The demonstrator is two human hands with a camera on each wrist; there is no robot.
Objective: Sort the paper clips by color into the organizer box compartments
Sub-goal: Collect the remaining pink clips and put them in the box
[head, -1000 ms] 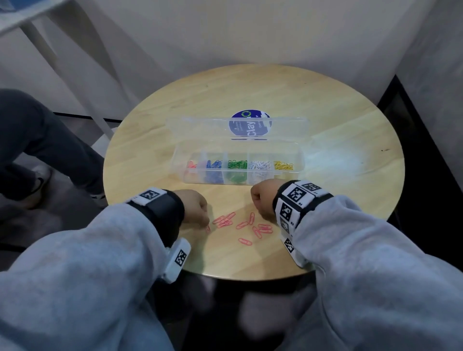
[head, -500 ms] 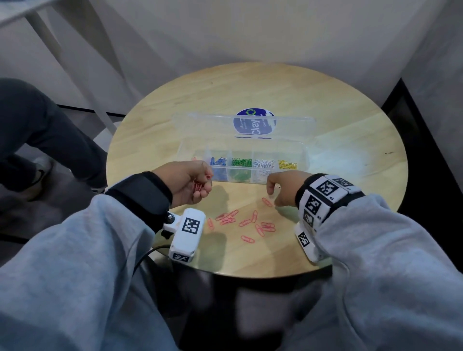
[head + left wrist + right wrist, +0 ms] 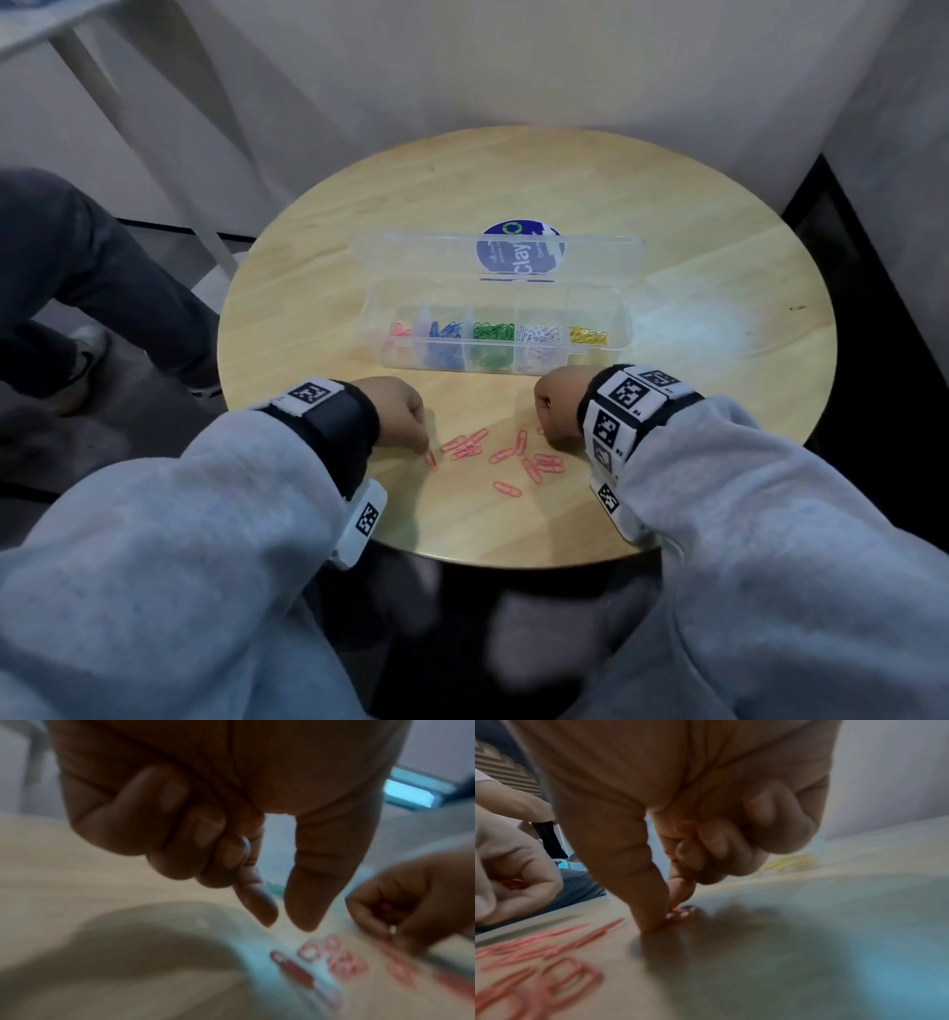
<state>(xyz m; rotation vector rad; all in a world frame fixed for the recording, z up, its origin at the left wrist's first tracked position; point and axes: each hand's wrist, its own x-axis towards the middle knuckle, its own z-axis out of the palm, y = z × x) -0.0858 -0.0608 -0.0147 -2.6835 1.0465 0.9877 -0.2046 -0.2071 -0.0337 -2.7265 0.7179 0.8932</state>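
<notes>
Several loose pink paper clips [image 3: 506,455] lie on the round wooden table [image 3: 693,257] between my hands. Behind them stands the clear organizer box [image 3: 624,329], lid open, with pink, blue, green, white and yellow clips in separate compartments. My left hand [image 3: 427,453] hovers at the pile's left edge. In the left wrist view its thumb and forefinger [image 3: 285,923] point down slightly apart above the clips [image 3: 321,949]. The right wrist view shows a pink clip in its curled palm [image 3: 513,882]. My right hand [image 3: 670,921] pinches a pink clip [image 3: 680,913] on the table, more pink under its curled fingers.
The open lid [image 3: 411,257] with a blue round sticker lies flat behind the box. Another person's dark trouser legs [image 3: 102,288] are left of the table. A wall stands close behind, and the table's near edge [image 3: 488,560] is just under my wrists.
My left hand rose toward the box's left end holding pink clips, then came back down to the pile. My right hand moved forward a little and returned to the pile's right edge.
</notes>
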